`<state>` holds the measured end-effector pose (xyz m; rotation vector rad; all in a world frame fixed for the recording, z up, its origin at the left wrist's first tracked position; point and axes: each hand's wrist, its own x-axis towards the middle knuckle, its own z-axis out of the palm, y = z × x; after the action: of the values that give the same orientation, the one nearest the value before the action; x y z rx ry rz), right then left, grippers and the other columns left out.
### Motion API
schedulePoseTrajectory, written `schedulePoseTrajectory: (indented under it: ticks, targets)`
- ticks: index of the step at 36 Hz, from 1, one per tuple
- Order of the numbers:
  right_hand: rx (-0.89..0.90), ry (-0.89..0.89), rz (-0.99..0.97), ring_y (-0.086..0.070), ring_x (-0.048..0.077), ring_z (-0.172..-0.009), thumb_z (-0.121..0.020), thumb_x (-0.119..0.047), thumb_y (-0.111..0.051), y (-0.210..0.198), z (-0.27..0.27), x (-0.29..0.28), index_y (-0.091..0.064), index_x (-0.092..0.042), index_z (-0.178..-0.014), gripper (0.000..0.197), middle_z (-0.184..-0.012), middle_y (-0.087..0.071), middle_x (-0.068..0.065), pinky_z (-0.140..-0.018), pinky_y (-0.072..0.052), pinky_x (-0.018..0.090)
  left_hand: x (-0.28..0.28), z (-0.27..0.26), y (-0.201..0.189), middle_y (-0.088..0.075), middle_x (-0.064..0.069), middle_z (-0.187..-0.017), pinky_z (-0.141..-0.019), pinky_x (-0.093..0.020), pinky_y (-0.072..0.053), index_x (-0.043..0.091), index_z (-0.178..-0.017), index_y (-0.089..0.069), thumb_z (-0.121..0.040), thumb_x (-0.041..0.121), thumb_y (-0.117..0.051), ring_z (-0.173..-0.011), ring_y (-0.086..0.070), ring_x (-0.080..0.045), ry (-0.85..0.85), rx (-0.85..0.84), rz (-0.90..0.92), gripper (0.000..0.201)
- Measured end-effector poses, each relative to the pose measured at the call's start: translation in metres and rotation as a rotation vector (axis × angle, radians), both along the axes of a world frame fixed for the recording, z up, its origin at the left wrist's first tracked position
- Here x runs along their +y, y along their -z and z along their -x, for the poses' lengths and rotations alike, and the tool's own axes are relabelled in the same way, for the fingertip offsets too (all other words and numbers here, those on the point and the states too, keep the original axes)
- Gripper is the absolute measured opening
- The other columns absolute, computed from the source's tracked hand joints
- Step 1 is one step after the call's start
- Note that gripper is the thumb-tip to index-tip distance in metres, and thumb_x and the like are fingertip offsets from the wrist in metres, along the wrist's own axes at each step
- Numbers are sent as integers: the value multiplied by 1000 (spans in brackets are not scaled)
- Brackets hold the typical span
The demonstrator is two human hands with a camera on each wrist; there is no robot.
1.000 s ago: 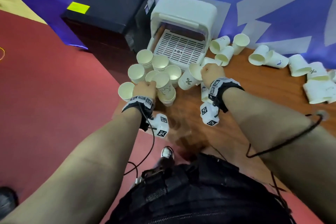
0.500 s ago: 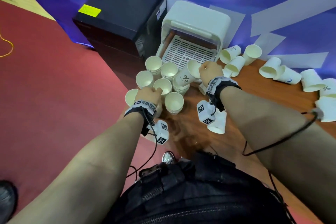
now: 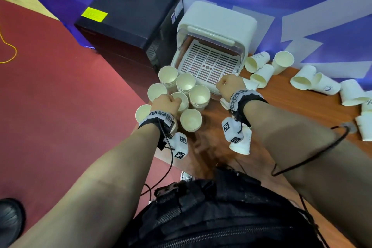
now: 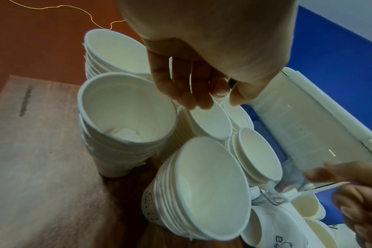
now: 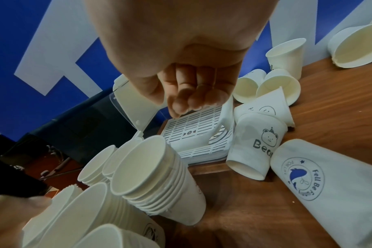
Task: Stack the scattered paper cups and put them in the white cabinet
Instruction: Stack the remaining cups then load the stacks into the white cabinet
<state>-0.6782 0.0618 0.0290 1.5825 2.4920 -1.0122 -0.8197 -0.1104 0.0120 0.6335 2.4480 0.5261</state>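
A person stands at a wooden bench (image 3: 285, 110). Several upright stacks of paper cups (image 3: 199, 96) cluster at its left end, just before the open white cabinet (image 3: 217, 26), whose slotted tray (image 3: 209, 62) holds no cups yet. The left hand (image 3: 166, 102) hovers over one stack, fingers (image 4: 181, 90) loosely curled, pinching nothing clearly. The right hand (image 3: 230, 84), fingers (image 5: 191, 99) curled and apparently empty, hangs by the tray's front. Many loose cups (image 3: 261, 74) lie tipped along the bench to the right, so stacking looks roughly half done.
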Motion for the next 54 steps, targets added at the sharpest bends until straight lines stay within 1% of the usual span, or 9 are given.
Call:
schedulePoseTrajectory:
  ticks: [6,11,15,19,28,37,44,49,54]
  targets:
    - [-16,21,-24,-58,29,-78,-91,-18,-50,-10,-24,-1,-68,-2,-89,25,-86,-62,13,-63,-39,29,8,-6,-7,-45,-4,-55,-54,-28,-31,15,-54,-43,-86,35,-55,-57,-44,-25,75,-4,-34,39]
    - [-67,93,-56,-52,30,-72,-91,-17,-49,-16,-66,-9,-64,-1,-80,25,-78,-58,14,-60,-39,30,28,-27,-14,-52,-7,-61,-60,-31,-37,12,-60,-51,-88,39,-52,-65,-54,-31,226,24,-50,38]
    - [-158,197,-34,-63,33,-73,-90,-18,-48,-16,-117,-20,-66,-3,-81,25,-80,-67,16,-65,-52,35,47,-60,-9,-47,-6,-59,-57,-32,-31,10,-62,-50,-92,34,-52,-63,-47,-29,344,12,-106,39]
    - [-249,309,44,-61,30,-71,-94,-22,-45,-9,-182,-30,-64,-18,-86,21,-88,-68,14,-61,-48,30,64,-102,1,-43,-2,-54,-55,-32,-29,11,-60,-50,-91,33,-52,-62,-47,-29,450,9,-127,38]
    - [-280,520,85,-60,30,-71,-94,-22,-49,-2,-286,-35,-65,-8,-89,23,-88,-67,16,-60,-42,28,89,-175,12,-62,-3,-78,-67,-28,-39,25,-73,-50,-88,27,-50,-78,-58,-25,594,-91,-78,15]
    - [-128,541,110,-66,30,-80,-90,-18,-49,15,-325,7,-70,-15,-92,21,-92,-69,12,-72,-55,32,125,-225,-2,-55,0,-75,-71,-29,-38,18,-84,-52,-90,26,-51,-77,-53,-24,555,-21,-2,10]
    - [-129,427,90,-63,32,-80,-90,-18,-48,15,-393,63,-68,-13,-86,21,-88,-67,13,-63,-46,28,169,-288,-1,-70,-9,-79,-73,-37,-59,18,-76,-54,-80,33,-53,-75,-68,-31,451,26,46,15]
    - [-168,469,47,-62,30,-82,-95,-18,-45,17,-454,109,-68,-5,-98,26,-97,-67,15,-72,-52,32,206,-336,5,-70,-4,-73,-71,-39,-60,21,-80,-60,-75,35,-56,-70,-69,-28,489,-22,76,16]
    - [-187,499,56,-61,32,-91,-96,-17,-43,23,-497,144,-66,-4,-102,27,-106,-67,17,-70,-44,30,238,-382,4,-71,-2,-75,-71,-34,-59,21,-84,-61,-82,31,-57,-72,-69,-25,596,-42,111,11]
